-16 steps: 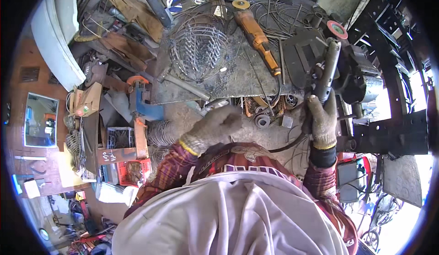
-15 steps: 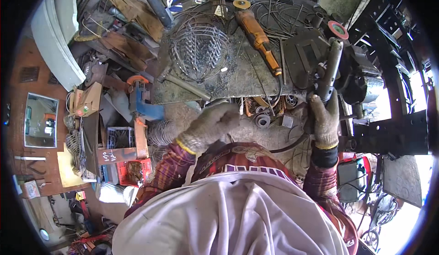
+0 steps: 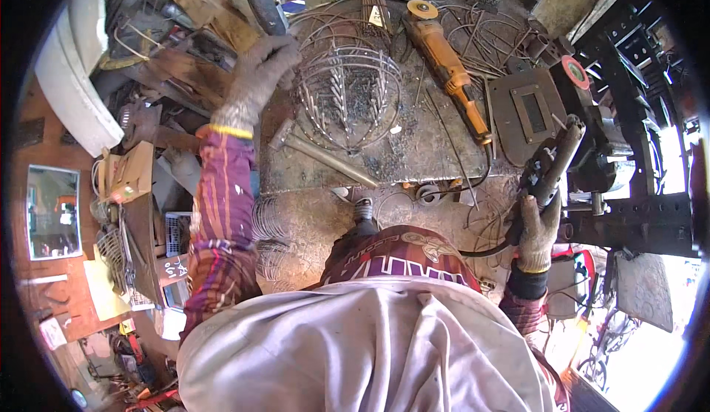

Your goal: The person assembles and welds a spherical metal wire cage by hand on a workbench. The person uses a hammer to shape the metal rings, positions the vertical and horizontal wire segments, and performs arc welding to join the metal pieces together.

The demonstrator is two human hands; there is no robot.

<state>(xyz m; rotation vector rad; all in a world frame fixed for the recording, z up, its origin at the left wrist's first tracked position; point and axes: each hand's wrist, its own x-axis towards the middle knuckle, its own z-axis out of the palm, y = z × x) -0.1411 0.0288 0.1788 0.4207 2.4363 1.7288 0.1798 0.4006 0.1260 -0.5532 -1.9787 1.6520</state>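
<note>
My left hand [image 3: 259, 79], in a grey work glove, is over the table's left edge, beside a round wire cage [image 3: 347, 98] with twisted bars in it. Its fingers are curved and apart, with nothing visible between them. My right hand [image 3: 538, 227], also gloved, is wrapped round what looks like a welding electrode holder [image 3: 556, 162], tilted up at the table's right side. A thick black cable [image 3: 488, 251] leads to that hand. Below the cage lies a hammer [image 3: 329, 160] with a tubular handle.
An orange angle grinder [image 3: 451, 72] lies right of the cage, its cord hanging over the table's front edge. Beyond it are loose cables [image 3: 492, 38] and a dark plate with a rectangular opening [image 3: 529, 109]. A dark pipe [image 3: 259, 1] stands at the back left. Wire coils [image 3: 274, 220] are below.
My left hand has moved from in front of my body out to the left and forward, beside the cage. My right hand has lowered slightly with the electrode holder, which now tilts farther right.
</note>
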